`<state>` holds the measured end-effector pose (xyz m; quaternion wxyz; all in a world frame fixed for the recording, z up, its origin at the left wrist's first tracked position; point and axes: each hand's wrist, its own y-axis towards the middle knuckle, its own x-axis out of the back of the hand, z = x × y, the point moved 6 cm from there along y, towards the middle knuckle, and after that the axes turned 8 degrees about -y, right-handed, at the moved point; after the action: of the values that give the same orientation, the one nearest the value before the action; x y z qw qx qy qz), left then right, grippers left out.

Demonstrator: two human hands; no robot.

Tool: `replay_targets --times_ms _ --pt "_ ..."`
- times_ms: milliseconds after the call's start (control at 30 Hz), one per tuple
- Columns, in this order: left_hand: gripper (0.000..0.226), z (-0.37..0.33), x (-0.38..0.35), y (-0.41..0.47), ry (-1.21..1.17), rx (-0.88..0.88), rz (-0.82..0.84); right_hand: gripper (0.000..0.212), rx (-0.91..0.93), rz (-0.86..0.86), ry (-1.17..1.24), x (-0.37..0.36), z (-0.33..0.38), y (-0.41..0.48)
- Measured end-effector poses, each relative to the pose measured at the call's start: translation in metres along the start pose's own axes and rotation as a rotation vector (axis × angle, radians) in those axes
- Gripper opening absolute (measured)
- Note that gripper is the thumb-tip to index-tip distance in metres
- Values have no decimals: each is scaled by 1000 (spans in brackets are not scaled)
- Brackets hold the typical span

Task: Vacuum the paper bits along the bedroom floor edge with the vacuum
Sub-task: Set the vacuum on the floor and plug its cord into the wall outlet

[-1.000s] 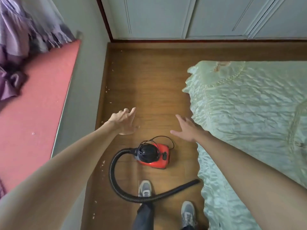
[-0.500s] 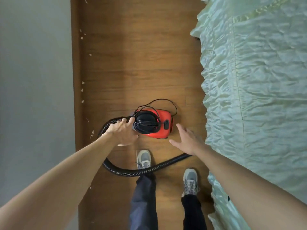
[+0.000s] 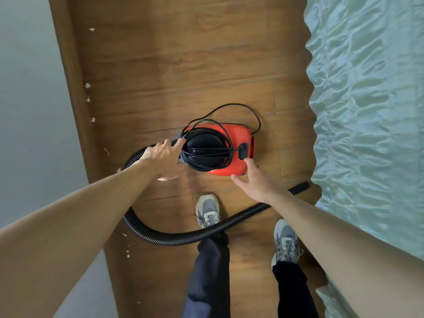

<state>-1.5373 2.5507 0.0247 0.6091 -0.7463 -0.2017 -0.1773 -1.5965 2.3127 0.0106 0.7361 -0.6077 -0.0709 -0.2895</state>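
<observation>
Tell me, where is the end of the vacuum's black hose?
In the head view, the hose's nozzle end lies on the wooden floor at the right, against the green bedspread's edge, just behind the right hand.

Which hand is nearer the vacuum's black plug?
Right. The right hand has a fingertip just below the plug; the left hand is across the wound cord, by the hose.

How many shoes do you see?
2: the left shoe stands by the hose, the right shoe nearer the bed.
</observation>
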Motion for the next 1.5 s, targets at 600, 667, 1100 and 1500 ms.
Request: replay_targets --times_ms 600,667,1100,1500 --pt "36 20 -16 53 218 -105 -248 29 -619 -316 1083 -25 -16 109" --pt "35 15 -15 53 249 -130 -264 22 -607 -347 1097 -16 -14 106" --pt "26 6 1 36 -38 -241 -341 21 -398 -517 1029 84 34 79" --pt "19 -37 89 -7 -137 -311 -458 28 -241 -688 1011 198 50 11"
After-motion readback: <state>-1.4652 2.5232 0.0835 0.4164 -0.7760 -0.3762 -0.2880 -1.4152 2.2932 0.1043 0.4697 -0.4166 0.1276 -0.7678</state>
